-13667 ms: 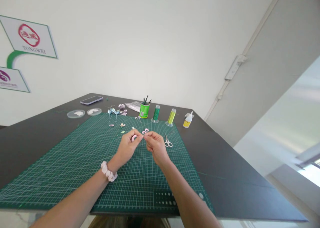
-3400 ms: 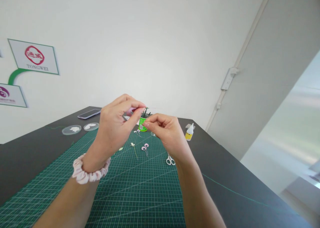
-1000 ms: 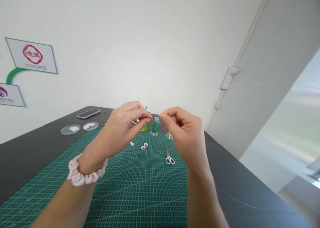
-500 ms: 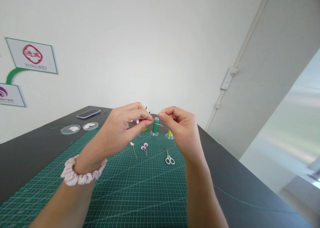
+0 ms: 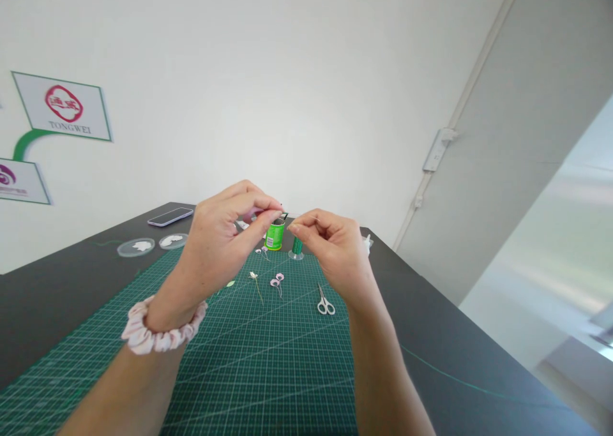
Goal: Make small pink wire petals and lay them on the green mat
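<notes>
My left hand [image 5: 230, 232], with a scrunchie [image 5: 160, 327] at its wrist, is closed in a pinch; what lies between thumb and forefinger is too small to make out. Close by on the right, my right hand [image 5: 335, 244] pinches too, and a thin pale strand [image 5: 313, 218] shows above its fingers. The fingertips of both hands are a small gap apart, raised over the far part of the cutting mat [image 5: 268, 359]. Behind them stand a green can [image 5: 274, 237] and a spool of green thread [image 5: 297, 248], partly hidden by my right hand.
On the mat lie white-handled scissors [image 5: 325, 305], pinkish looped pieces [image 5: 276, 281], a white bud on a stem [image 5: 253, 276] and a small green leaf [image 5: 230, 283]. Farther left are two shallow dishes [image 5: 135, 248] with white pieces, and a phone [image 5: 170, 217]. A green thread [image 5: 454, 375] trails right.
My hands have shifted slightly left, the left one also up. The pale strand that showed between them now shows above my right fingers. The green can has come into view; the yellow-green spool is now hidden.
</notes>
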### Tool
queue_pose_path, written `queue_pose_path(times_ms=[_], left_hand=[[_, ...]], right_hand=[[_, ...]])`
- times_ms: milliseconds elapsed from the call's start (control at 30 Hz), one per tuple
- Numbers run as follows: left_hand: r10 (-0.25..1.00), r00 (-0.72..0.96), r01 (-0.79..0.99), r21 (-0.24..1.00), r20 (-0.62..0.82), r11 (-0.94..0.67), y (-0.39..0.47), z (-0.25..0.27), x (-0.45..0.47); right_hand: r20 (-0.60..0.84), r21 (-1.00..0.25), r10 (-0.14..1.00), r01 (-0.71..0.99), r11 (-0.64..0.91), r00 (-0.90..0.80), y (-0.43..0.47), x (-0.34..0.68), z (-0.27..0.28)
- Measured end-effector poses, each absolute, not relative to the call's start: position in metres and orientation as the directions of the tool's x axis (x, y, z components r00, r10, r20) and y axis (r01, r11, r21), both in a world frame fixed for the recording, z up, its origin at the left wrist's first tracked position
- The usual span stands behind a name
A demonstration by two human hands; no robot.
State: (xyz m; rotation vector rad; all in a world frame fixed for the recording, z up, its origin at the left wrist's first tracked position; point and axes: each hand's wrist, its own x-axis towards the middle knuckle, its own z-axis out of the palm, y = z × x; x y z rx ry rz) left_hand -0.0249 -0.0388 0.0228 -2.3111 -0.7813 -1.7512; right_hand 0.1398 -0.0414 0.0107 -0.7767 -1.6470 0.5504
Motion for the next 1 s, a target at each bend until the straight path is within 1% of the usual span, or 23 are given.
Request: queue_pose_path(times_ms=[67, 167, 433, 600, 800, 1000], left_hand=[[0.310, 0.162, 0.517, 0.188, 0.937, -0.835, -0.038, 0.023, -0.025], [0.267, 0.154, 0.568, 0.136, 0.951, -0.812, -0.037, 0.022, -0.025], [0.258, 0.228, 0.637, 0.056, 0.939, -0.769, -0.032, 0.019, -0.029], [0.268, 0.319, 0.617, 0.015, 0.909, -0.787, -0.030, 0.019, -0.030], [0.252, 0.410, 0.595, -0.048, 0.877, -0.802, -0.031, 0.020, -0.029], [0.241, 0.456, 0.511, -0.030, 0.857, -0.859, -0.034, 0.022, -0.028]], right_hand=[[0.667, -0.708, 0.735, 0.203, 0.677, -0.122, -0.043, 0.137, 0.010], [0.673, -0.692, 0.727, 0.229, 0.684, -0.138, -0.045, 0.134, 0.009], [0.696, -0.655, 0.705, 0.283, 0.701, -0.135, -0.054, 0.132, 0.011], [0.726, -0.616, 0.679, 0.339, 0.711, -0.106, -0.057, 0.133, 0.012], [0.762, -0.589, 0.647, 0.372, 0.718, -0.041, -0.056, 0.139, 0.013], [0.773, -0.592, 0.635, 0.375, 0.713, 0.013, -0.053, 0.145, 0.015]])
